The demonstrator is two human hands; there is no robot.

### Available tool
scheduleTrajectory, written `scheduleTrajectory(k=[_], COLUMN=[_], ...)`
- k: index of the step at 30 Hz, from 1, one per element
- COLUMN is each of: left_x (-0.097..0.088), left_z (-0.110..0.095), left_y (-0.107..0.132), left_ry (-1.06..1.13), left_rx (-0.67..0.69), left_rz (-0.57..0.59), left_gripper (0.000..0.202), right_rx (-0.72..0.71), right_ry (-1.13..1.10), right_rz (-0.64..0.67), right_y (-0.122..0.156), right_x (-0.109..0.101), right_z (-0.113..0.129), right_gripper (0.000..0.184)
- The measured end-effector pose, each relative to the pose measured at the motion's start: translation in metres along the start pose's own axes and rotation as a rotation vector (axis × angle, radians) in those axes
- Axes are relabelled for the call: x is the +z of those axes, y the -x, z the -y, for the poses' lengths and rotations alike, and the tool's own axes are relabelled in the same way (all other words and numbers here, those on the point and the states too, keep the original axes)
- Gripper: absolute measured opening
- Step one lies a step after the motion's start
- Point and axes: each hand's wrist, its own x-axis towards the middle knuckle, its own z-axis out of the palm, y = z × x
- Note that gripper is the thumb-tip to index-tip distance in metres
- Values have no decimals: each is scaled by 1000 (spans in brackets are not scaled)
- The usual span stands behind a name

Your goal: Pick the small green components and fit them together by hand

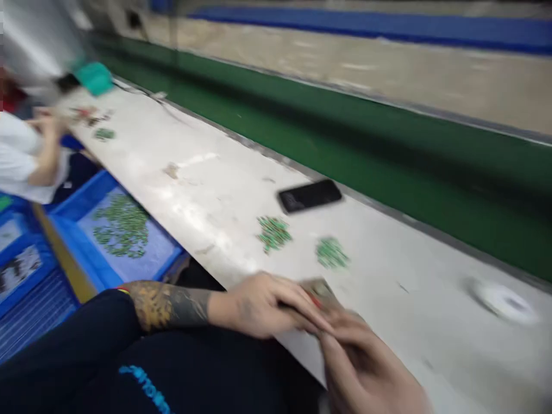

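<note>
My left hand [263,305] comes in from the left, with a tattooed forearm [168,305], and its fingers press on a small brownish part with a red mark [319,294]. My right hand [360,362] is below it at the bench's front edge, with its fingers also on the part. Motion blur hides the part's exact shape. Two small heaps of green beads or parts [273,233] lie on the white bench [215,201] just beyond my hands, and the second heap [331,253] is nearest them. A black phone [309,195] lies face down behind the heaps.
A blue tray of green pieces [123,224] sits left of the bench, beside further blue trays [19,259]. A co-worker's hand and white sleeve [38,155] are at far left. A blurred white disc [502,302] lies to the right. A green strip [345,138] runs behind the bench.
</note>
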Motion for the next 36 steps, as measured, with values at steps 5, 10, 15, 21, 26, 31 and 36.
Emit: scheduleTrajectory(k=[5,10,15,21,26,31,36], left_x=[-12,-11,-9,-7,-7,-6,-4], left_z=[-12,-16,-18,-15,-14,-15,-15], left_y=[-13,-13,-13,-10,-9,-11,-10], left_ry=[37,1,-6,15,-2,3,14], left_rx=[-78,-31,-35,-92,-86,-61,-28], left_rz=[-15,33,8,-15,-23,-20,-35], left_gripper=[9,7,4,7,7,6,8], right_rx=[40,40,-55,-108,-103,-132,-174], right_ry=[-358,-423,-255,-87,-26,-2,46], right_rz=[54,54,-39,-82,-110,-122,-139], right_y=[-14,-11,-4,-2,-1,-2,-2], right_x=[16,18,17,18,18,19,20], right_z=[27,28,33,35,38,41,40], right_gripper=[10,10,11,11,11,12,10])
